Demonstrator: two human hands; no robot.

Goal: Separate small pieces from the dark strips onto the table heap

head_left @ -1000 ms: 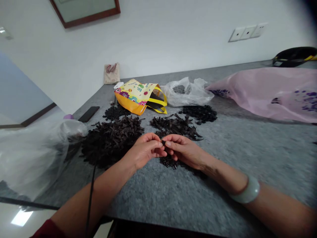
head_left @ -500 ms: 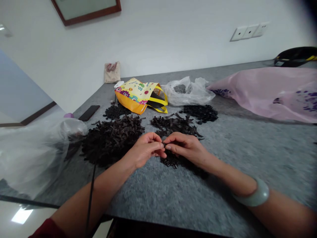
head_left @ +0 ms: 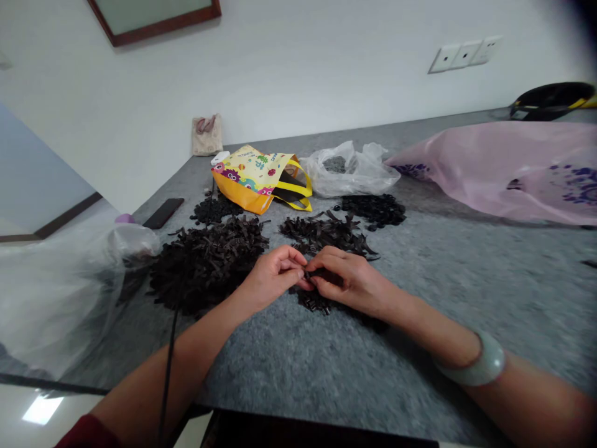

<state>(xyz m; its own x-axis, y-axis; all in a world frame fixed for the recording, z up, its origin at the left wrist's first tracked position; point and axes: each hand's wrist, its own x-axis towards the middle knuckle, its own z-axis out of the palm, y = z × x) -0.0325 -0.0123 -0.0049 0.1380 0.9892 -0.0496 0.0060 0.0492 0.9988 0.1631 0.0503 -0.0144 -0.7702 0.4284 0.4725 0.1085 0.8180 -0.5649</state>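
My left hand [head_left: 278,274] is closed in a pinch on a small black piece [head_left: 307,274], too small to name for certain. Fingertips of my right hand [head_left: 352,278] meet it from the other side, thumb and index finger curled around the same spot. Just beyond the hands lies a pile of short black strips [head_left: 329,233]. Small black pieces with shiny parts [head_left: 313,303] lie beneath the fingers, partly hidden by them. To the left of my left hand spreads a larger heap of black strips [head_left: 209,261].
Small round black pieces form two piles, one at the back right [head_left: 375,210], another at the back left [head_left: 217,208]. Behind stand a yellow bag [head_left: 254,177] and a white plastic bag [head_left: 354,177]. A pink bag [head_left: 499,168] lies right; a phone-like black slab [head_left: 163,213] and clear plastic bag [head_left: 51,292] left.
My right thumb and index finger have parted slightly at the small black piece. My left hand keeps its pinch. The whole view has shifted a little.
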